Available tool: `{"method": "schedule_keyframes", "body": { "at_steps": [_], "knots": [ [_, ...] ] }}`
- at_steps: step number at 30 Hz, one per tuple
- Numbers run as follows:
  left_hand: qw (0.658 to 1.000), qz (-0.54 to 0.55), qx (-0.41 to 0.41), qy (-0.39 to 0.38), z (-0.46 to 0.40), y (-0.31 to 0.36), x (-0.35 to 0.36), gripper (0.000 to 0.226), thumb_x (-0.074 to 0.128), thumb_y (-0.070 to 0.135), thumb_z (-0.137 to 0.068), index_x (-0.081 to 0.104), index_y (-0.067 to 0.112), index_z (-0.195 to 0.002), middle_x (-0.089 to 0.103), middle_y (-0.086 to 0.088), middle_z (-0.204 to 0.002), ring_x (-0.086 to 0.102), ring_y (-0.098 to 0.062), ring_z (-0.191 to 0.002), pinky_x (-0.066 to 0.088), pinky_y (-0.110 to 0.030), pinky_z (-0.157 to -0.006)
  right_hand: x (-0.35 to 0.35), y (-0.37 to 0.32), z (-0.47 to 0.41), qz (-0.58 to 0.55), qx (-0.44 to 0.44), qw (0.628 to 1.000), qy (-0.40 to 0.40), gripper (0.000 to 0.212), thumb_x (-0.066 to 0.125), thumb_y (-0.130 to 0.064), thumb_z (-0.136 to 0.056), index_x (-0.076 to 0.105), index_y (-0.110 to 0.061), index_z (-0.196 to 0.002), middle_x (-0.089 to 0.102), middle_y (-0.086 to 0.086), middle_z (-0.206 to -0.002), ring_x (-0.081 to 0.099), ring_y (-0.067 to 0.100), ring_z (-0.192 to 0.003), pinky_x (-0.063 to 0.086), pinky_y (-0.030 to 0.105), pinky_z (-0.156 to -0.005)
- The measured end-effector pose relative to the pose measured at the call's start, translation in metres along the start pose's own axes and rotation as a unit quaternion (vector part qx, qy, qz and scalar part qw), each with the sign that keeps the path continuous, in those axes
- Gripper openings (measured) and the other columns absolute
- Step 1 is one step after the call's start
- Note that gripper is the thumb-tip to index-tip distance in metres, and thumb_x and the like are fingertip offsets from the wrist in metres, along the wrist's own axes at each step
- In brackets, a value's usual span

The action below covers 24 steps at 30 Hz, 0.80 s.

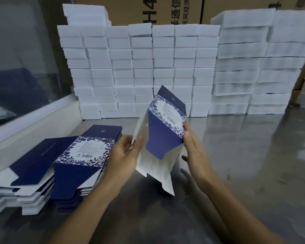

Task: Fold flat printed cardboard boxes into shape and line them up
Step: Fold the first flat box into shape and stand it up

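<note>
Left hand (pixel 126 152) pinches white edge of half-opened blue printed box (pixel 163 131), held tilted above steel table (pixel 245 155). Right hand (pixel 192 143), fingers straight, presses box's right side. Flat box stacks (pixel 60 171) at left; white foam blocks (pixel 148 67) stacked behind.

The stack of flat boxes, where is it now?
The stack of flat boxes lies on the metal table, left of the left hand.

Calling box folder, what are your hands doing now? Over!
Left hand pinches the printed box by its white flap; right hand presses flat against its side. Box half opened, held above the steel table. Nothing in the way.
</note>
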<state>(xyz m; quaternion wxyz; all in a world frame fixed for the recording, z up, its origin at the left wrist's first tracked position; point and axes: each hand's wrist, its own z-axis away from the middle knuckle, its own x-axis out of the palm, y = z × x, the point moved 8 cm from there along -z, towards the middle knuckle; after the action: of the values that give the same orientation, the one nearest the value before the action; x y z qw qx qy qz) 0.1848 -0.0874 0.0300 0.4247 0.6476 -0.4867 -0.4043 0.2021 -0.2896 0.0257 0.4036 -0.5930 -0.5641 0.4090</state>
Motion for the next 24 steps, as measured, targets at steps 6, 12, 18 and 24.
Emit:
{"method": "schedule_keyframes", "body": {
  "at_steps": [6,12,18,24],
  "knots": [
    [0.989,0.134,-0.065,0.007,0.002,-0.013,0.01,0.017,0.055,0.027,-0.099,0.068,0.026,-0.11,0.075,0.002,-0.102,0.071,-0.019,-0.096,0.056,-0.033,-0.068,0.02,-0.004,0.009,0.061,-0.054,0.995,-0.066,0.071,0.035,-0.07,-0.09,0.021,-0.045,-0.154,0.021,-0.036,-0.157,0.015,-0.012,-0.145,0.014,0.032,-0.125],
    [0.979,0.192,-0.068,0.008,0.008,-0.004,0.018,0.026,0.051,0.007,-0.096,0.066,0.013,-0.117,0.075,-0.009,-0.105,0.072,-0.025,-0.098,0.058,-0.044,-0.086,0.041,0.012,0.021,0.2,0.0,0.968,-0.152,0.092,0.047,-0.085,-0.069,0.025,-0.053,-0.151,0.013,-0.033,-0.16,0.004,-0.01,-0.147,0.014,0.039,-0.125],
    [0.984,0.165,-0.057,0.025,0.01,0.001,0.011,0.027,0.055,0.004,-0.094,0.07,0.021,-0.107,0.075,-0.005,-0.103,0.071,-0.024,-0.099,0.054,-0.052,-0.092,0.048,0.013,0.027,0.28,0.01,0.938,-0.206,0.115,0.052,-0.092,-0.055,0.001,-0.057,-0.152,-0.012,-0.036,-0.159,-0.015,-0.001,-0.149,0.008,0.042,-0.124],
    [0.99,0.113,-0.04,0.069,0.004,-0.003,-0.003,0.023,0.055,0.015,-0.095,0.073,0.03,-0.098,0.076,0.001,-0.097,0.071,-0.022,-0.096,0.056,-0.048,-0.088,0.05,0.014,0.028,0.282,-0.036,0.94,-0.191,0.131,0.067,-0.082,-0.054,-0.01,-0.048,-0.154,-0.018,-0.032,-0.16,-0.017,-0.009,-0.146,0.012,0.031,-0.123]
  ]
}}
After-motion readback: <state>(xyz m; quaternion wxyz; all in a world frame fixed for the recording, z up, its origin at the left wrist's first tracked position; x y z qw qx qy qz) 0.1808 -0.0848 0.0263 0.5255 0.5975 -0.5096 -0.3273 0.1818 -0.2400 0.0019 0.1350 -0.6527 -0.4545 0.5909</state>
